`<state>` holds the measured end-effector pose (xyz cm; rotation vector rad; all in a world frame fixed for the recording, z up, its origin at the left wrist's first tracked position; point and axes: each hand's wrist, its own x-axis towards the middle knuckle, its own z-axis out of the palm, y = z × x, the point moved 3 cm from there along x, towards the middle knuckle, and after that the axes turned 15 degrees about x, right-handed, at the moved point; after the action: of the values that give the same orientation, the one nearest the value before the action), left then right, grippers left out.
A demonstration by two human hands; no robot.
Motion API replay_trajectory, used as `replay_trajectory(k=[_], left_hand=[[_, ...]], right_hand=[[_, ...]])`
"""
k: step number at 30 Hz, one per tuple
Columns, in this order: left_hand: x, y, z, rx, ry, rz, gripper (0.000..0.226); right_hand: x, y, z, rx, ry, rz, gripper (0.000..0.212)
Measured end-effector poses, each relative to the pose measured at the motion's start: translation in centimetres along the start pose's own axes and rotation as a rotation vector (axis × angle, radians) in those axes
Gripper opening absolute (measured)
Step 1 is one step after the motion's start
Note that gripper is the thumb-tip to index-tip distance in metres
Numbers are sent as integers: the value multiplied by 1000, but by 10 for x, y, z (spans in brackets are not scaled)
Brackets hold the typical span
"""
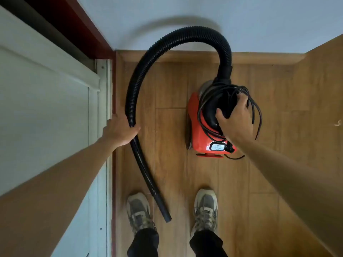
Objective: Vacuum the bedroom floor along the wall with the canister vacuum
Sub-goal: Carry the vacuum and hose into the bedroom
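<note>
One wood floor (278,164) runs to a pale wall (130,19) ahead, with a door (46,108) on the left. One red vacuum (199,134) stands on the floor near that wall, right of centre. One black hose (185,34) arches from its top across the wall and down to the left, its bare end (167,217) finishing between the shoes (138,208) with no nozzle fitted. One cord (257,115) is looped in a bundle round the vacuum's black top, so no cleaning seems under way; this looks like the setting-up step. The right hand (235,121) clasps that top, thumb on one side and fingers on the other over the loops. The left hand (120,130) is wrapped round the hose partway along. Next, I judge, the cord must be unwound and plugged in, which calls for freeing the right hand, and the hose end must be brought low to the skirting (259,57). Counted: one vacuum, one hose, one cord, two hands, two shoes.
</note>
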<state>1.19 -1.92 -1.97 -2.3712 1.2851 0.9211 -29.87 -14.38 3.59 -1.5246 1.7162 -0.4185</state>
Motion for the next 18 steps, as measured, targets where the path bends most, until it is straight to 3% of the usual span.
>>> replay_trajectory(k=[6,9,18], left_hand=[[37,-4,20,-187,33,-40,79],[53,-1,30,-287,68,-39,67],[52,11,35,-513,334,13,42]], right_hand=[[18,16,12,124,162,-15,47],[26,26,18,180,207,-36,44],[34,36,24,253,227,-76,36]])
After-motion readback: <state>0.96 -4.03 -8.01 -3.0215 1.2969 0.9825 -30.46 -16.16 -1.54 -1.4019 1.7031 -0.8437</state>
